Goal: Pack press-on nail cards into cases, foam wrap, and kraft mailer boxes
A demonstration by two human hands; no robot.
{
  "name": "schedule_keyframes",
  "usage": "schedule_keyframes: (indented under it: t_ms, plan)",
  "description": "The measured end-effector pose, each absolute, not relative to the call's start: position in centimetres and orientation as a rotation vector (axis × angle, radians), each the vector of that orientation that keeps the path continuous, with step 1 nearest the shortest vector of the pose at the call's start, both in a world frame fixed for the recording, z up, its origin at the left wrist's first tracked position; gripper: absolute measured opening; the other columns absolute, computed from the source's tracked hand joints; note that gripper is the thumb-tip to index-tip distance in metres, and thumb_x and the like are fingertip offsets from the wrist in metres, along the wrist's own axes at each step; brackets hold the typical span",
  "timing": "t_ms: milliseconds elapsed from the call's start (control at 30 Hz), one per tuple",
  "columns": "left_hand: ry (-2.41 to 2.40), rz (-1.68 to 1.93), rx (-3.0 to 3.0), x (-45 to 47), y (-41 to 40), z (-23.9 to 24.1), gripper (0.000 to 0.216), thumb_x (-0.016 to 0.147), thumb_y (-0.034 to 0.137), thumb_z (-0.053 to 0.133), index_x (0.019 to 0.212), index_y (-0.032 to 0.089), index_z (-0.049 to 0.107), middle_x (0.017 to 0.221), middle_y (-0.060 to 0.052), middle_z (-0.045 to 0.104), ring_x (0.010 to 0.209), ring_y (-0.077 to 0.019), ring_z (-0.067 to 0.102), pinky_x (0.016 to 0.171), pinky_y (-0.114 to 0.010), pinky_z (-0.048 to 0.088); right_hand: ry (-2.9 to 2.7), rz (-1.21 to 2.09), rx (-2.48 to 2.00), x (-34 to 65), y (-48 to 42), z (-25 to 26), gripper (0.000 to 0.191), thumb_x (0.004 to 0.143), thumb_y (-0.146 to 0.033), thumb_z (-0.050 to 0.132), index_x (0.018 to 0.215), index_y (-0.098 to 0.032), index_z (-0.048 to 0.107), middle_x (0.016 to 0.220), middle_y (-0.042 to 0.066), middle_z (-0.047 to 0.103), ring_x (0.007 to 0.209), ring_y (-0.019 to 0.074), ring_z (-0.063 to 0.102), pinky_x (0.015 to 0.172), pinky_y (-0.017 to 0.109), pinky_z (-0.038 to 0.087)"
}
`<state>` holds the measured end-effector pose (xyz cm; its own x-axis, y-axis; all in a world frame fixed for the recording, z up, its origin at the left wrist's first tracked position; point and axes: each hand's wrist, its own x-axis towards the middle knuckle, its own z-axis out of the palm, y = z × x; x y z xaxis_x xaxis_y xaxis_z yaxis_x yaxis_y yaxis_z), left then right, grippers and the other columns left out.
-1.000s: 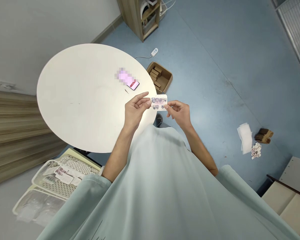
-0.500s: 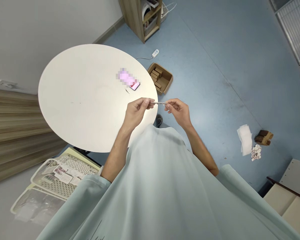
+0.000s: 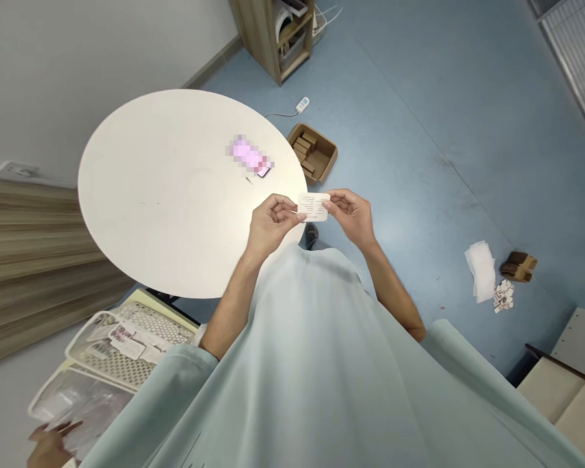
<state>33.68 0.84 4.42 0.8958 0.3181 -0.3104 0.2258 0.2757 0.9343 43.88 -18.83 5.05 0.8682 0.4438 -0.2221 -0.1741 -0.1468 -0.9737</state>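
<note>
A small white card (image 3: 312, 207) with rows of dark print faces me at the near right edge of the round white table (image 3: 156, 156). My left hand (image 3: 272, 224) pinches its lower left corner between thumb and fingers. On the opposite side, my right hand (image 3: 351, 216) grips the card's right edge, thumb on the printed face. Beyond my left hand lies a phone (image 3: 264, 172) with its screen blurred out, and a small dark sliver (image 3: 249, 181) rests beside it on the tabletop.
A cardboard box (image 3: 327, 156) of small brown boxes stands beyond the table's edge. White mesh baskets (image 3: 127, 364) hold cards and plastic bags at lower left, where another person's hand (image 3: 53, 445) reaches in. White sheets (image 3: 481, 270) and a brown carton (image 3: 518, 266) lie on the floor.
The card has turned from edge-on to showing its printed face, still between both hands. Another person's hand has appeared at the lower basket.
</note>
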Motion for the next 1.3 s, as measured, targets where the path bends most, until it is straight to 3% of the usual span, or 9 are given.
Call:
schedule_keyframes:
  t_ms: [267, 433, 633, 833, 1000, 1300]
  plan:
    - [0.500, 0.026, 1.320, 33.6, 0.8, 4.1, 0.054, 0.071, 0.049, 0.106, 0.104, 0.021, 0.075, 0.100, -0.007, 0.082, 0.088, -0.0222, 0.081, 0.087, -0.040, 0.068, -0.241, 0.468, -1.734, 43.9, -19.4, 5.5, 0.051, 0.091, -0.079, 0.085, 0.101, -0.029, 0.086, 0.106, 0.005, 0.082, 0.101, 0.0224, 0.079, 0.090, 0.038, 0.069]
    - [0.513, 0.053, 1.400, 33.9, 0.9, 3.0, 0.052, 0.077, 0.065, 0.101, 0.094, 0.020, 0.081, 0.090, -0.007, 0.082, 0.086, -0.0240, 0.080, 0.085, -0.039, 0.066, -0.221, 0.524, -1.720, 43.7, -19.8, 6.2, 0.051, 0.091, -0.078, 0.086, 0.102, -0.028, 0.087, 0.084, 0.001, 0.078, 0.075, 0.0183, 0.073, 0.074, 0.036, 0.068]
    - [0.502, 0.070, 1.390, 34.4, 0.8, 3.8, 0.061, 0.089, 0.079, 0.086, 0.106, 0.020, 0.086, 0.104, -0.011, 0.085, 0.092, -0.0242, 0.082, 0.092, -0.041, 0.068, -0.189, 0.546, -1.628, 42.3, -20.4, 6.5, 0.043, 0.089, -0.071, 0.092, 0.104, -0.030, 0.090, 0.097, 0.003, 0.086, 0.094, 0.0231, 0.083, 0.095, 0.044, 0.073]
    - [0.520, 0.090, 1.349, 34.8, 1.0, 4.3, 0.061, 0.079, 0.059, 0.101, 0.121, 0.019, 0.083, 0.120, -0.015, 0.085, 0.109, -0.0303, 0.083, 0.098, -0.043, 0.067, -0.206, 0.562, -1.620, 41.1, -20.7, 6.2, 0.044, 0.085, -0.069, 0.096, 0.106, -0.031, 0.092, 0.111, 0.004, 0.088, 0.106, 0.0250, 0.084, 0.108, 0.047, 0.071]
    - [0.514, 0.144, 1.321, 35.2, 1.4, 3.5, 0.070, 0.074, 0.058, 0.105, 0.128, 0.020, 0.081, 0.125, -0.015, 0.083, 0.118, -0.0309, 0.081, 0.100, -0.042, 0.067, -0.140, 0.550, -1.591, 40.6, -20.7, 4.9, 0.042, 0.086, -0.067, 0.096, 0.107, -0.030, 0.090, 0.110, 0.002, 0.088, 0.105, 0.0246, 0.084, 0.107, 0.046, 0.070]
    - [0.513, 0.156, 1.325, 35.5, 1.4, 4.1, 0.066, 0.067, 0.061, 0.109, 0.114, 0.019, 0.086, 0.106, -0.009, 0.083, 0.100, -0.0237, 0.080, 0.094, -0.037, 0.069, -0.139, 0.517, -1.607, 40.4, -20.6, 3.9, 0.043, 0.087, -0.067, 0.094, 0.100, -0.028, 0.084, 0.102, 0.002, 0.085, 0.098, 0.0227, 0.080, 0.100, 0.043, 0.069]
